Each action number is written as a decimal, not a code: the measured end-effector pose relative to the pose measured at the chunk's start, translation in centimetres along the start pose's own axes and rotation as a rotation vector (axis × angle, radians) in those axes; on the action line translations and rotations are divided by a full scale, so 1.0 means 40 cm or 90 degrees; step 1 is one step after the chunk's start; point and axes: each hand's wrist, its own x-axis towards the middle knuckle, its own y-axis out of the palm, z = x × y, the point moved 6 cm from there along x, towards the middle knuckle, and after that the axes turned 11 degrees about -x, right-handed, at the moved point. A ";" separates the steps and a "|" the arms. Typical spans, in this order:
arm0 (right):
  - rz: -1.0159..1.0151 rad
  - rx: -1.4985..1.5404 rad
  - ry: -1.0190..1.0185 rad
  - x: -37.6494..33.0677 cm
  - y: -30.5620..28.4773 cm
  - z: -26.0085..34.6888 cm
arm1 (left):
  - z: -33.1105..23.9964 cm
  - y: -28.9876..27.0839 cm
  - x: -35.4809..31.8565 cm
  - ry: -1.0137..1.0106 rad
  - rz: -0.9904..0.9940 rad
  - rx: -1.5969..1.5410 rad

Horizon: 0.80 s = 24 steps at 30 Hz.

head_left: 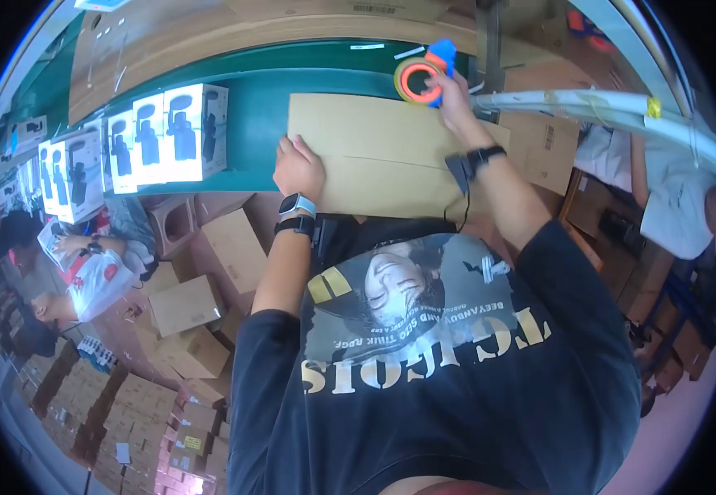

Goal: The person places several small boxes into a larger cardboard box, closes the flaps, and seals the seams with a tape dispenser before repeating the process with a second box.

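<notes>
A brown cardboard box (pixel 374 177) lies in front of me at the near edge of the green bench, its top flaps meeting along a seam. My left hand (pixel 299 167) rests against the box's left side, fingers curled over its edge; nothing else shows in that hand. Above the far right corner of the box, my right hand (pixel 454 99) grips a blue and orange tape dispenser (pixel 442 56). A roll of tape (pixel 403 78) sits in the dispenser.
Several white printed boxes (pixel 183 132) stand on the green bench (pixel 259 124) to the left. White pipes (pixel 572 101) run at the right. Cardboard boxes (pixel 185 305) pile up on the floor at left. A co-worker (pixel 98 276) is at the left, another person (pixel 680 198) at the right.
</notes>
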 end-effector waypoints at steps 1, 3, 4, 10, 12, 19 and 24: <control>0.015 -0.039 -0.080 -0.056 0.025 0.046 | 0.024 -0.003 -0.005 -0.034 0.012 -0.012; 0.039 -0.063 -0.156 -0.136 0.029 0.077 | 0.019 -0.007 0.002 -0.068 0.019 -0.010; 0.067 -0.219 -0.251 -0.196 0.036 0.090 | 0.015 -0.012 -0.007 -0.090 0.048 0.001; 0.187 -0.582 -0.433 -0.335 0.119 0.023 | 0.009 -0.013 0.020 0.016 0.005 -0.008; 0.161 -0.595 -0.459 -0.324 0.106 0.012 | -0.063 -0.046 -0.016 0.121 -0.042 0.010; 0.154 -0.578 -0.476 -0.327 0.118 0.020 | -0.178 0.060 -0.135 -0.383 0.434 -0.688; 0.127 -0.595 -0.521 -0.328 0.102 0.025 | -0.148 0.059 -0.122 -0.391 0.417 -0.729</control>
